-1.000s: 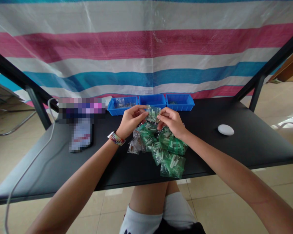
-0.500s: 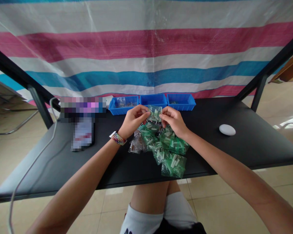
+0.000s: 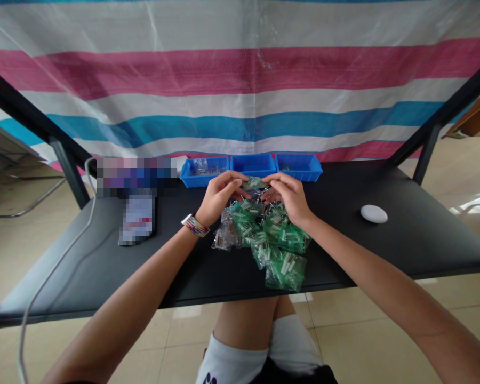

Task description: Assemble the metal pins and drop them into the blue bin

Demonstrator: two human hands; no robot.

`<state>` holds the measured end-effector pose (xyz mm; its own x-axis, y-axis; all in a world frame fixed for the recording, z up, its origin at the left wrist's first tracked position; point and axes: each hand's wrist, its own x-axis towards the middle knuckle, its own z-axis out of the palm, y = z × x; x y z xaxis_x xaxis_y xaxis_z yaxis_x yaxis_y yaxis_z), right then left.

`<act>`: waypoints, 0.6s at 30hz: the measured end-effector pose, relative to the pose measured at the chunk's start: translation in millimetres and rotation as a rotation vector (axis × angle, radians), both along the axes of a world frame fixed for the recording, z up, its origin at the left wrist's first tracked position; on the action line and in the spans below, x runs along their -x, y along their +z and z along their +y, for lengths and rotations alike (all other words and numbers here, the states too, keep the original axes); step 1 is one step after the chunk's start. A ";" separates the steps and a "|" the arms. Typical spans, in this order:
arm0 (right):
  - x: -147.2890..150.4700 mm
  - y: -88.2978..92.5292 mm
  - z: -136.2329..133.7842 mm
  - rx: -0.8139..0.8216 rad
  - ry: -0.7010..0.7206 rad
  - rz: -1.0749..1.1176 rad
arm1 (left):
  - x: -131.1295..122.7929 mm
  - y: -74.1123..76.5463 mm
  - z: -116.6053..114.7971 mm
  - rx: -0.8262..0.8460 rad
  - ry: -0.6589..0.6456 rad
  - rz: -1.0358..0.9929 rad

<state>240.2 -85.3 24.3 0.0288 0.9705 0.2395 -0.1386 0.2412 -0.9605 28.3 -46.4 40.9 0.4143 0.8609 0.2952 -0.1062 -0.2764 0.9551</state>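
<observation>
Between my hands is a small clear green plastic bag (image 3: 255, 183), raised above a pile and tipped so that I see it nearly edge-on. My left hand (image 3: 221, 196) pinches its left end, and my right hand (image 3: 288, 197) grips the right end. Under them lies a heap of green plastic bags (image 3: 286, 269) holding pale and metallic stick-like pieces. Clear bags (image 3: 225, 234) with brownish pieces lie at the heap's left side. Several loose metal pins show between my hands; their exact kind I cannot make out.
Three blue bins stand along the back: the left bin (image 3: 205, 180) holds a clear bag and small pieces, beside a middle bin (image 3: 253, 172) and a right bin (image 3: 304, 175). A white oval object (image 3: 374, 214) rests right on the black table (image 3: 340, 234). A pale cable (image 3: 60, 265) crosses the left side.
The held green bag has tilted from facing me to almost edge-on. My fingers have shifted along its ends, and the view has moved slightly.
</observation>
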 end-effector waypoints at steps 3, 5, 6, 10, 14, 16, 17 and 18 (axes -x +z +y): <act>1.1 -0.2 -0.3 -0.051 -0.037 -0.035 | 0.0 -0.4 0.1 -0.010 -0.010 0.023; 1.8 -1.2 -0.2 -0.076 -0.055 -0.065 | -0.5 -1.5 0.4 -0.038 -0.009 0.040; 2.0 -1.8 -0.1 -0.089 -0.062 -0.076 | -0.8 -2.2 0.7 -0.051 -0.009 0.041; 2.3 -4.6 0.4 -0.140 -0.098 -0.103 | -1.9 -4.7 2.3 -0.051 -0.021 0.002; 1.6 -5.1 0.6 -0.165 -0.142 -0.140 | -1.7 -4.5 3.3 -0.051 -0.032 0.001; 0.9 -4.6 0.9 -0.173 -0.158 -0.176 | -1.9 -3.3 2.6 -0.067 -0.029 0.027; 0.6 -4.1 1.0 -0.177 -0.164 -0.193 | -2.3 -2.5 1.9 -0.075 -0.026 0.039; 0.4 -3.6 0.9 -0.179 -0.169 -0.205 | -2.8 -1.8 1.1 -0.080 -0.021 0.047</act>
<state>239.9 -84.5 20.7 0.1197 0.8978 0.4238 0.1096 0.4123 -0.9044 31.1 -45.2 39.1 0.4471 0.8263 0.3425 -0.0682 -0.3503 0.9341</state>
